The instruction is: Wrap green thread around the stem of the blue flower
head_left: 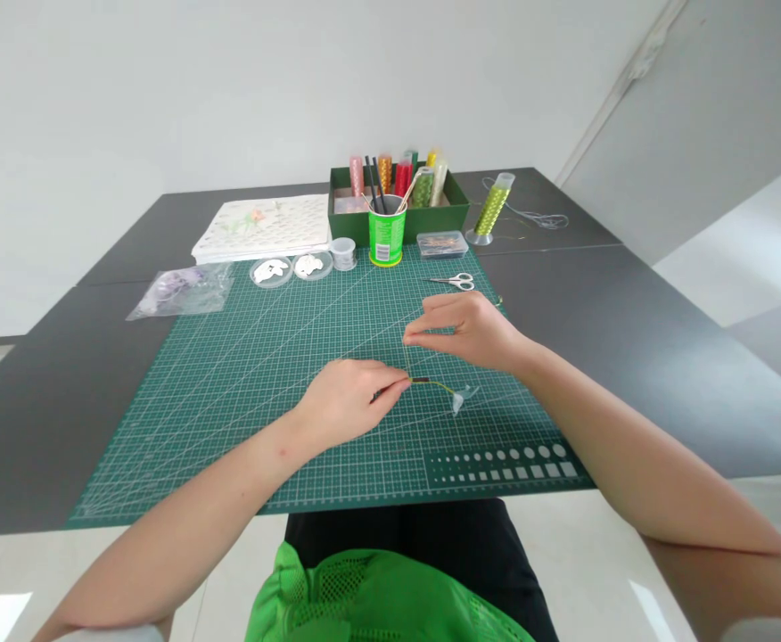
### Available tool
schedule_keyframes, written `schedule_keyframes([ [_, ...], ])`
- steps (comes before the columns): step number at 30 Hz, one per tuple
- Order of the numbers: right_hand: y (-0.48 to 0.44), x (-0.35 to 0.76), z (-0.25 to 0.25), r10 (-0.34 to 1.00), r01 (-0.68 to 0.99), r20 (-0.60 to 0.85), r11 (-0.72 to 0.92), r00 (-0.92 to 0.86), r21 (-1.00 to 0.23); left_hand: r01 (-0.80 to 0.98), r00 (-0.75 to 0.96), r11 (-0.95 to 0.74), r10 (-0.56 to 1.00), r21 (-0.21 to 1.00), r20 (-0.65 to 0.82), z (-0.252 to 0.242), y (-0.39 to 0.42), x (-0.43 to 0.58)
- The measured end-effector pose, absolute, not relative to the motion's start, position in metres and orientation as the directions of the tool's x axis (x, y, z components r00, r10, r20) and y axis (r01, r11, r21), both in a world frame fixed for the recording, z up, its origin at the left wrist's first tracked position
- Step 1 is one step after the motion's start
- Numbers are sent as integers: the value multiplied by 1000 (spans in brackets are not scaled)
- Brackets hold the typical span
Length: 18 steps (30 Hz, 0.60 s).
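Over the green cutting mat [243, 401], my left hand [354, 401] pinches the end of a thin stem [439, 384]. The stem has a dark wrapped part near my fingertips and points right, ending in a small pale, translucent flower-like piece [457, 403]. Above and to the right, my right hand [464, 330] is closed in a pinch on a fine thread [406, 358], which runs down to the stem at my left fingertips. White-handled scissors [461, 282] lie just beyond my right hand.
Behind stand a green cup [386, 241] with tools, a green box [350, 227] of thread spools and a clear case [442, 245]. A yellow-green spool [493, 209] is at right. Two dishes [271, 272], a plastic bag [183, 292] and a white stack [263, 227] are at left.
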State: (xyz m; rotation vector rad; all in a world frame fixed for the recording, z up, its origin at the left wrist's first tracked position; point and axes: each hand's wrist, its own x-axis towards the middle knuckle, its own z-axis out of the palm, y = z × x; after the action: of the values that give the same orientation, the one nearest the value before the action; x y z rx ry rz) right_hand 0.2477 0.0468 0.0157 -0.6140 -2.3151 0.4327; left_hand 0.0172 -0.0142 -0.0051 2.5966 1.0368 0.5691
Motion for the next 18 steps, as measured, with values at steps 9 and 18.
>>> schedule_keyframes([
  [9,60,249,0,721,328,374,630,-584,-704,563,589,-704,709,433,388,-1,-17,16],
  [18,48,230,-15,806,327,329,521,-492,-789,522,76,-396,904,755,421,5,-5,11],
])
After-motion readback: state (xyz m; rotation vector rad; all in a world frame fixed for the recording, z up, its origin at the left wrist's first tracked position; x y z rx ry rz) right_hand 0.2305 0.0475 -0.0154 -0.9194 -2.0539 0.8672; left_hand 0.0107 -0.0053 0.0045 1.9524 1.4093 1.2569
